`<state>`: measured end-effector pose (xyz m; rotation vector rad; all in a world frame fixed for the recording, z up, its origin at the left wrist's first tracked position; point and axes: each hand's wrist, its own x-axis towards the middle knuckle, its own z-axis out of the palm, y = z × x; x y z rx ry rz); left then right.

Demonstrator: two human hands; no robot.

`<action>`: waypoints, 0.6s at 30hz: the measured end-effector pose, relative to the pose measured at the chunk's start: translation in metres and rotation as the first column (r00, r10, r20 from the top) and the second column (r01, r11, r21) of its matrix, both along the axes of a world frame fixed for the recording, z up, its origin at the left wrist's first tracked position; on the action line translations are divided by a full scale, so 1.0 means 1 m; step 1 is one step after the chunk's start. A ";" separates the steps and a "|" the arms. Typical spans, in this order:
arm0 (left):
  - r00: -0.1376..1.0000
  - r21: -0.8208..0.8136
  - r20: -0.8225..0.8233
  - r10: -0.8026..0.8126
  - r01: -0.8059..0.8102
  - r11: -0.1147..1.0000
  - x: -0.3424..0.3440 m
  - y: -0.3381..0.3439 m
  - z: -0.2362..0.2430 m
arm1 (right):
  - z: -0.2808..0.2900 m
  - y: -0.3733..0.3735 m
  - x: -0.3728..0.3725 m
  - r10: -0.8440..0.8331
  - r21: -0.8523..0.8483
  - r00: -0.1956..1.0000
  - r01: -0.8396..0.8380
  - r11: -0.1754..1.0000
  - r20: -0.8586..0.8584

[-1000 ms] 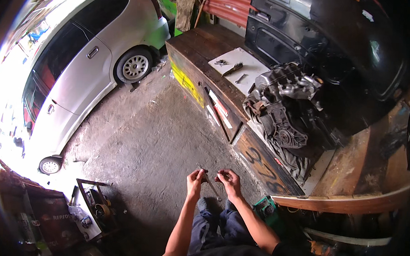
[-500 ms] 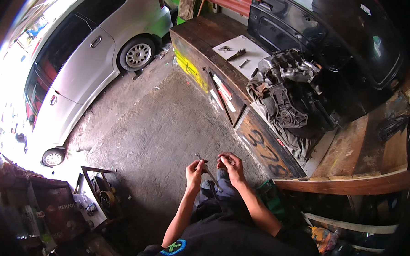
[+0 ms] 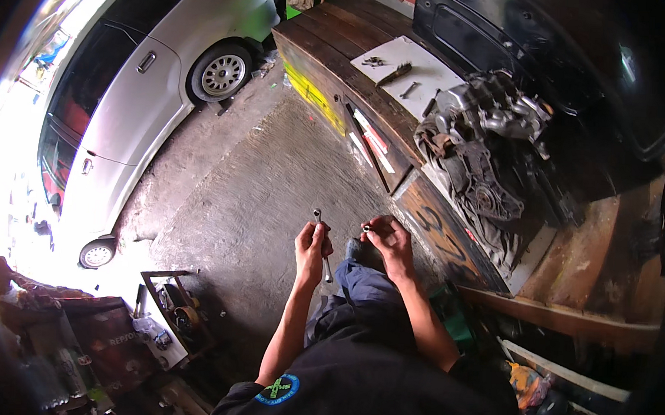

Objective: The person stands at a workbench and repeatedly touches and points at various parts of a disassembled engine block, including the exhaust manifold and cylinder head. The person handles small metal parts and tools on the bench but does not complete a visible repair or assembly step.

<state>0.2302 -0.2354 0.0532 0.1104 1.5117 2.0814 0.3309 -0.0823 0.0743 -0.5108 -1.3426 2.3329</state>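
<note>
My left hand (image 3: pixel 311 248) is closed around a slim metal wrench (image 3: pixel 328 270). The wrench's round head sticks up above the thumb, and its other end shows below the fingers. A short distance to the right, my right hand (image 3: pixel 392 245) pinches a small, shiny, round-ended metal socket (image 3: pixel 366 228) between thumb and fingertips. The socket and the wrench are apart. Both hands are held up over the concrete floor, in front of my dark trousers (image 3: pixel 362 283). My fingers cover the middle of the wrench and part of the socket.
To the right, a wooden bench (image 3: pixel 340 41) carries a greasy engine (image 3: pixel 484 132) on rags and a white board (image 3: pixel 435 60) with small tools. A silver car (image 3: pixel 140 99) stands on the left. Near the lower left is an open-framed box (image 3: pixel 170 274).
The wrench has turned more upright in my left hand, with its round head now up. My right hand has tilted, bringing the socket into sight. The view has shifted slightly.
</note>
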 end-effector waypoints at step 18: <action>0.930 -0.288 -0.301 -0.212 0.123 0.950 -0.159 0.112 0.058 | 0.036 0.105 -0.175 0.090 0.453 0.989 -0.135 0.881 0.120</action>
